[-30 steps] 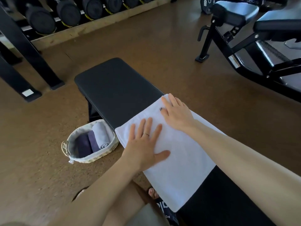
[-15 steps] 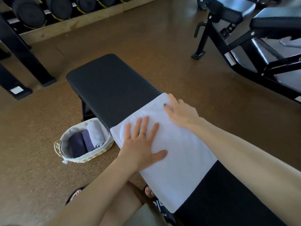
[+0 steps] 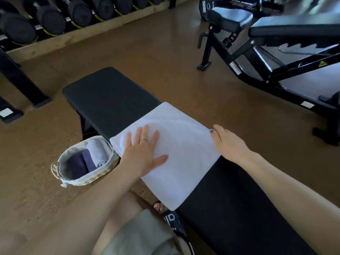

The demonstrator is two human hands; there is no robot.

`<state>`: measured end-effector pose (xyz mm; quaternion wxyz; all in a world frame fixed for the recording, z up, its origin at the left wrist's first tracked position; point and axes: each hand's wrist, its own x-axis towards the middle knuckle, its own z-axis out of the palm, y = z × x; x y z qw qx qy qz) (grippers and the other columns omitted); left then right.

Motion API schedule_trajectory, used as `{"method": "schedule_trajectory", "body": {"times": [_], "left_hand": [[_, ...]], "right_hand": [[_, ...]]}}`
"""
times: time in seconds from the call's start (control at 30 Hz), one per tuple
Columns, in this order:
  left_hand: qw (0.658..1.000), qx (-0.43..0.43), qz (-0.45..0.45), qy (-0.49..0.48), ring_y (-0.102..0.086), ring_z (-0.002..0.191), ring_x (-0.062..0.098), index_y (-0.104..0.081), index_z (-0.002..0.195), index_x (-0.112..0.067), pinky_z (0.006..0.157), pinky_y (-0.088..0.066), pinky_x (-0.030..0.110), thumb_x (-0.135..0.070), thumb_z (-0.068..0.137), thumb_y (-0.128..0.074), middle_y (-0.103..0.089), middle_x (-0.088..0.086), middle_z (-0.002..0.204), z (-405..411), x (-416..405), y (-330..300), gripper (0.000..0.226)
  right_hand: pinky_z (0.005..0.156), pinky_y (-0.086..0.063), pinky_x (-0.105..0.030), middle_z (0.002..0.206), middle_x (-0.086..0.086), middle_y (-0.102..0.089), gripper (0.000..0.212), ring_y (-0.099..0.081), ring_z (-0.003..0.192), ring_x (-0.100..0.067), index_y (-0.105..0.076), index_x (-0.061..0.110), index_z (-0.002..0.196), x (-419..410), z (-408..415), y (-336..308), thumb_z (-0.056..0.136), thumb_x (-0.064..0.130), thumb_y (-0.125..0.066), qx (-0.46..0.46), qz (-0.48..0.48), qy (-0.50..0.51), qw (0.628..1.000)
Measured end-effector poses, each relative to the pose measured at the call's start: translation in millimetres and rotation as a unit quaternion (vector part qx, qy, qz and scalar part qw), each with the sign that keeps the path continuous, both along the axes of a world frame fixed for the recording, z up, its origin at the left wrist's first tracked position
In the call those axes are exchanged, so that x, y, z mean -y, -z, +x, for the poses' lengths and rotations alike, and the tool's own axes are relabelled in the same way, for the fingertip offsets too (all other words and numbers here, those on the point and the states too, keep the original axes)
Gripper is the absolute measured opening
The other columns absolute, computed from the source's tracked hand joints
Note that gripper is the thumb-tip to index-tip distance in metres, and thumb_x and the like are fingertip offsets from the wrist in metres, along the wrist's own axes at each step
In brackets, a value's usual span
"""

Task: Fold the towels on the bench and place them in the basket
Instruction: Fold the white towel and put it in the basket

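Observation:
A white towel (image 3: 184, 150) lies flat across the black bench (image 3: 110, 100), and its near end hangs over the front side. My left hand (image 3: 141, 153) presses flat on the towel's left part with the fingers spread. At the towel's far right edge, my right hand (image 3: 228, 142) has its thumb on top. Its fingers curl down over the edge, out of sight. The lined wicker basket (image 3: 60, 161) stands on the floor left of the bench. It holds a rolled pale towel (image 3: 97, 151) and dark purple rolled towels (image 3: 79, 164).
An adjustable black gym bench (image 3: 276, 52) stands on the floor at the right. A rack of dumbbells (image 3: 55, 17) runs along the back left, with black rack feet (image 3: 22, 85) on the floor. My knee and a sandalled foot (image 3: 165, 212) are beside the bench's front.
My right hand has slid from the towel's far corner to its right edge and curled over it. My left hand has stayed flat on the towel. The camera has shifted slightly.

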<state>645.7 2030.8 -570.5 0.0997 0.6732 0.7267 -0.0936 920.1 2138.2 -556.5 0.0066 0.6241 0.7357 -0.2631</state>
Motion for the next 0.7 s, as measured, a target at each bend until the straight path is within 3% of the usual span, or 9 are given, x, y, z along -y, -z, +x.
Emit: {"method": "schedule_trajectory", "body": {"times": [0.1, 0.17, 0.23, 0.27, 0.37, 0.5, 0.6, 0.7], "left_hand": [[0.999, 0.005, 0.010, 0.053, 0.007, 0.156, 0.030, 0.000, 0.161, -0.029, 0.125, -0.001, 0.051, -0.072, 0.098, -0.028, 0.008, 0.007, 0.169, 31.1, 21.1, -16.6, 0.082], [0.994, 0.027, 0.003, 0.110, -0.014, 0.149, 0.032, -0.021, 0.155, -0.020, 0.121, -0.018, 0.047, -0.074, 0.094, -0.036, -0.014, 0.009, 0.162, 58.3, 47.2, -25.3, 0.083], [0.983, -0.002, 0.010, 0.184, -0.037, 0.125, 0.032, -0.040, 0.135, -0.011, 0.101, -0.037, 0.046, -0.075, 0.088, -0.046, -0.038, 0.011, 0.139, 82.7, 78.0, -26.4, 0.079], [0.976, -0.027, 0.013, 0.214, -0.042, 0.113, 0.031, -0.044, 0.126, -0.009, 0.091, -0.040, 0.045, -0.072, 0.087, -0.049, -0.044, 0.011, 0.128, 91.4, 89.5, -23.5, 0.074], [0.976, -0.042, 0.020, 0.212, -0.047, 0.100, 0.030, -0.050, 0.113, -0.008, 0.078, -0.045, 0.044, -0.062, 0.088, -0.053, -0.051, 0.013, 0.115, 100.3, 104.5, -13.1, 0.060], [0.979, -0.040, 0.016, 0.197, -0.049, 0.101, 0.030, -0.051, 0.113, -0.008, 0.077, -0.042, 0.042, -0.047, 0.095, -0.050, -0.052, 0.012, 0.116, 101.4, 109.9, -16.1, 0.043], [0.991, 0.037, 0.013, 0.126, -0.053, 0.103, 0.028, -0.048, 0.114, -0.013, 0.080, -0.043, 0.042, -0.050, 0.100, -0.043, -0.050, 0.006, 0.114, 89.2, 107.5, -32.4, 0.040], [0.978, 0.178, 0.056, -0.090, -0.058, 0.096, 0.025, -0.046, 0.104, -0.021, 0.076, -0.044, 0.039, -0.050, 0.099, -0.048, -0.053, -0.001, 0.105, 41.3, 80.1, -43.2, 0.029]], "right_hand": [[0.111, -0.038, -0.047, 0.158, -0.011, -0.041, 0.061, -0.047, 0.139, -0.031, -0.020, 0.024, 0.161, 8.3, 7.0, -2.1, 0.108, 0.054, -0.020, -0.007, -0.082, -0.007, 0.997], [0.100, -0.044, -0.045, 0.146, -0.014, -0.052, 0.060, -0.055, 0.125, -0.031, -0.038, 0.018, 0.151, 5.9, 16.7, -1.0, 0.107, 0.057, -0.023, -0.003, -0.096, 0.025, 0.995], [0.083, -0.047, -0.038, 0.129, -0.009, -0.058, 0.049, -0.057, 0.105, -0.026, -0.051, 0.016, 0.131, -0.7, 24.1, 2.4, 0.106, 0.054, -0.034, -0.034, -0.064, 0.058, 0.996], [0.079, -0.045, -0.036, 0.128, -0.007, -0.059, 0.047, -0.056, 0.103, -0.023, -0.052, 0.015, 0.133, -4.0, 25.8, 3.1, 0.104, 0.051, -0.042, -0.053, -0.047, 0.075, 0.995], [0.087, -0.043, -0.033, 0.135, -0.006, -0.058, 0.050, -0.056, 0.117, -0.024, -0.052, 0.015, 0.141, -10.5, 27.0, 3.0, 0.098, 0.038, -0.060, -0.089, -0.018, 0.109, 0.990], [0.092, -0.043, -0.033, 0.136, -0.008, -0.057, 0.048, -0.055, 0.120, -0.026, -0.052, 0.014, 0.140, -12.5, 27.8, 1.1, 0.095, 0.025, -0.066, -0.116, -0.002, 0.123, 0.986], [0.086, -0.044, -0.034, 0.137, -0.009, -0.055, 0.054, -0.055, 0.110, -0.024, -0.044, 0.014, 0.145, -9.9, 28.2, -1.7, 0.096, 0.023, -0.064, -0.085, -0.018, 0.106, 0.991], [0.093, -0.048, -0.042, 0.141, -0.014, -0.049, 0.057, -0.053, 0.119, -0.032, -0.038, 0.014, 0.149, 2.4, 19.0, -6.5, 0.098, 0.023, -0.060, 0.008, 0.082, 0.051, 0.995]]}}
